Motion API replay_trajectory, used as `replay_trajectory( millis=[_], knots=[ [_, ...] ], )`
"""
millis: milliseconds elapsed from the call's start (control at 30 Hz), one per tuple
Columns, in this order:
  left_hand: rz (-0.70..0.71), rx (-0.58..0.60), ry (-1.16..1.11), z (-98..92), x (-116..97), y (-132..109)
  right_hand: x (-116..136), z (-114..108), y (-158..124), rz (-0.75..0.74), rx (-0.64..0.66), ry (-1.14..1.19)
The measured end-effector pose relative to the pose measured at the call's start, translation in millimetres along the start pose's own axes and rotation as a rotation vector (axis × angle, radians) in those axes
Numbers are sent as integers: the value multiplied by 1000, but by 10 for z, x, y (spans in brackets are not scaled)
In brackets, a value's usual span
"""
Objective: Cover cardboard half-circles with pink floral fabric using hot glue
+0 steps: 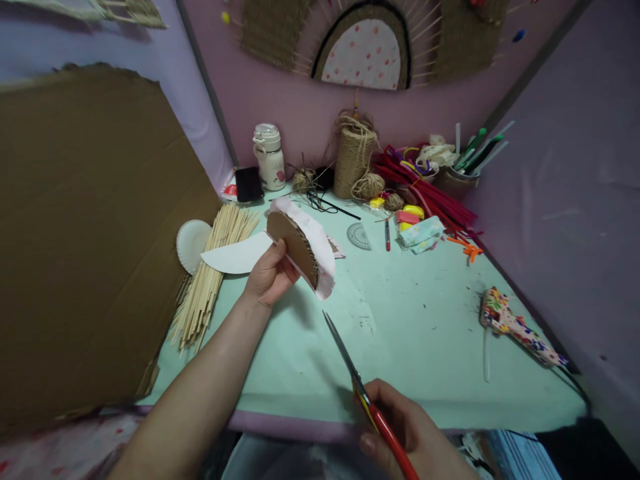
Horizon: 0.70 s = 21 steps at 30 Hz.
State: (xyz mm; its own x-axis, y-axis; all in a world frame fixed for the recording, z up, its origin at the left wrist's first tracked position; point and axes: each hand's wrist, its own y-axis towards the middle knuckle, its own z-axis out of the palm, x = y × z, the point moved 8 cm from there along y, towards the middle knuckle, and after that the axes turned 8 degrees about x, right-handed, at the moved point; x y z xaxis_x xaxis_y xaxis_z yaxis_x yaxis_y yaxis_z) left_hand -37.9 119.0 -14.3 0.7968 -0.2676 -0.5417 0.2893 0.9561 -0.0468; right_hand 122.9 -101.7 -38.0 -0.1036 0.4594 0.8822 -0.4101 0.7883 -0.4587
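My left hand [274,272] grips a half-round piece of brown cardboard [295,250], thumb on its face and fingers behind. A pale pinkish-white covering [320,250] stands out past the curved edge of the cardboard. My right hand [405,427] is closed round the red handles of a pair of scissors [357,383]. The blades look nearly closed and point up and away, their tips a little below the cardboard and apart from it. A white curved sheet [237,255] lies on the table just behind my left hand.
Wooden sticks [213,277] and a paper plate [193,247] lie left, beside a large cardboard sheet [90,233]. Along the back stand a bottle [270,157] and a twine spool [353,160]. A protractor [359,236] lies mid-table; a glue gun [520,330] lies right.
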Motion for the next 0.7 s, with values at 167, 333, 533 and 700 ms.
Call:
replay_trajectory(
  millis=[167,333,533,700],
  knots=[
    [2,41,2,36,-6,-1,-27,-28,-35,30,-29,-45],
    [-14,53,24,58,7,-8,46,-76,-112,81,-98,-110],
    [-18,90,35,63,20,-3,-15,-1,2,106,0,-81],
    [-22,121,52,71,36,-17,-81,45,98,68,20,-10]
  ],
)
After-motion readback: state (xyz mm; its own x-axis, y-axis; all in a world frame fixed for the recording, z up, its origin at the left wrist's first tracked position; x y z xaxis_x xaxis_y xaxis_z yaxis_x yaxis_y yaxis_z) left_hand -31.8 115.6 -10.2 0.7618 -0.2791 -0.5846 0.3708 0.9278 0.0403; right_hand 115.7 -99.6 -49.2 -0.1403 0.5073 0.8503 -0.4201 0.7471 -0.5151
